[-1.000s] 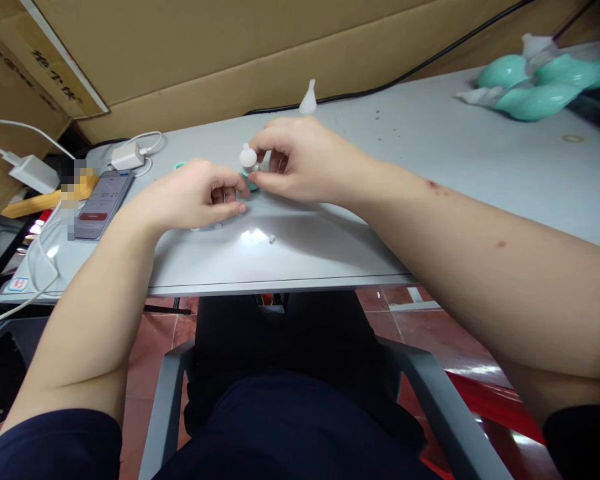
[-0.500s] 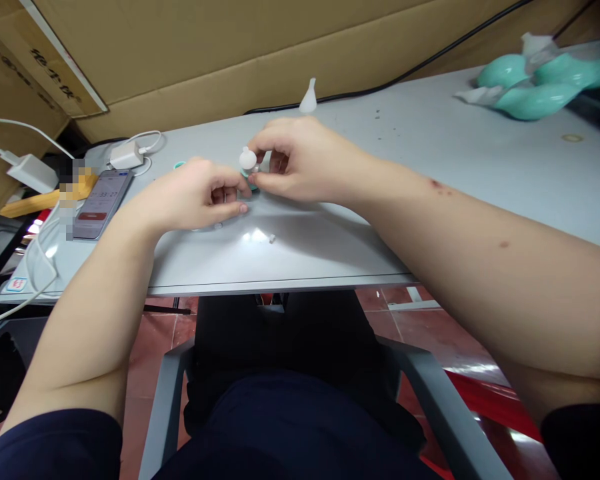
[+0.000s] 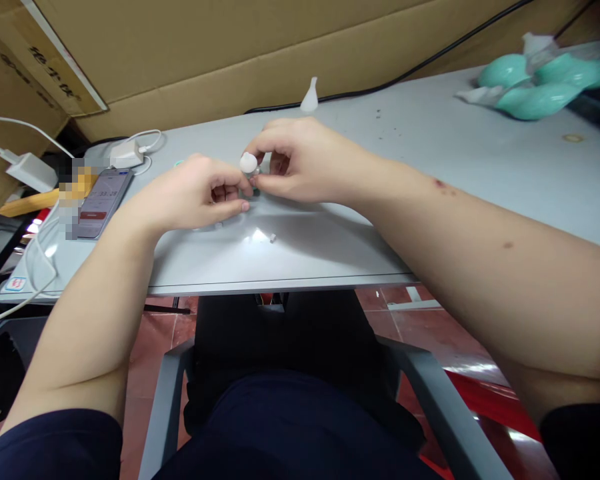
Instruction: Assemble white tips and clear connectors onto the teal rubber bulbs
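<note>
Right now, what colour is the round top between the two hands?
White round top; best seen in the head view.

A glossy light grey table (image 3: 425, 130) spans the scene. At left lie a phone (image 3: 103, 200) and, farther back, a white charger (image 3: 126, 155). A small white bit (image 3: 273, 238) lies near the middle; a white funnel-shaped piece (image 3: 309, 98) stands at the far side, glossy mint-green bundles (image 3: 543, 99) far right.

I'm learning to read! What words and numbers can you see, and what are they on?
"33:2…", on the phone screen; the last digit and those before it are blurred.
Red button on that screen: too small.
Cardboard: black characters, too blurred.
Sticker on the table corner: too small.
</note>
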`<act>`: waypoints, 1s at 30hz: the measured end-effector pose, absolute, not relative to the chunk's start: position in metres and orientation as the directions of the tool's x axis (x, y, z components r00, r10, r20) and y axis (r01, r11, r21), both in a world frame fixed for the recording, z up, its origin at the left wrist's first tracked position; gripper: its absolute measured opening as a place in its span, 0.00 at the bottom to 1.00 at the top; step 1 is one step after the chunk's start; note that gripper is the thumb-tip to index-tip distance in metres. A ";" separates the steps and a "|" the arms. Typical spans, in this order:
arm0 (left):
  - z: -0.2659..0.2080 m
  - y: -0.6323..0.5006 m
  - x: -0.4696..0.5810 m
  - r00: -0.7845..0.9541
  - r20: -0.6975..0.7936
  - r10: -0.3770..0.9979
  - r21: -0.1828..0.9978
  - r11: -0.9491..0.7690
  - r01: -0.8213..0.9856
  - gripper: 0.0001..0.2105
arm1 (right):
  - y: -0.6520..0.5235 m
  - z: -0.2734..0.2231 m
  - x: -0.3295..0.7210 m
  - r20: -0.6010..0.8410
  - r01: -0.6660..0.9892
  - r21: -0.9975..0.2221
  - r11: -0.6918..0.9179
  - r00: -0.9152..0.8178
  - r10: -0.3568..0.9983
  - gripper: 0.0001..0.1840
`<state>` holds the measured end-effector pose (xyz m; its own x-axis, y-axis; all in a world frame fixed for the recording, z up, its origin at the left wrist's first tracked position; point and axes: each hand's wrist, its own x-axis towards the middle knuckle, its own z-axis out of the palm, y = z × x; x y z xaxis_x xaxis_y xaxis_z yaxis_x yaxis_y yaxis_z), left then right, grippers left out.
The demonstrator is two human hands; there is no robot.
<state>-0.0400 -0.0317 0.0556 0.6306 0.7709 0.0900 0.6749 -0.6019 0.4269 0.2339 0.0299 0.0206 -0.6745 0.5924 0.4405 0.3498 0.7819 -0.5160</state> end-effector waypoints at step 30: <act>0.058 -0.034 -0.039 0.642 0.041 0.765 0.364 -0.610 0.704 0.10 | 0.031 0.017 0.238 0.480 0.287 -0.496 0.820 -0.696 0.534 0.06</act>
<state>-0.0393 -0.0340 0.0581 0.6424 0.7653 0.0408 0.7037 -0.6101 0.3642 0.2376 0.0308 0.0174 -0.6956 0.5342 0.4804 0.2872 0.8197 -0.4956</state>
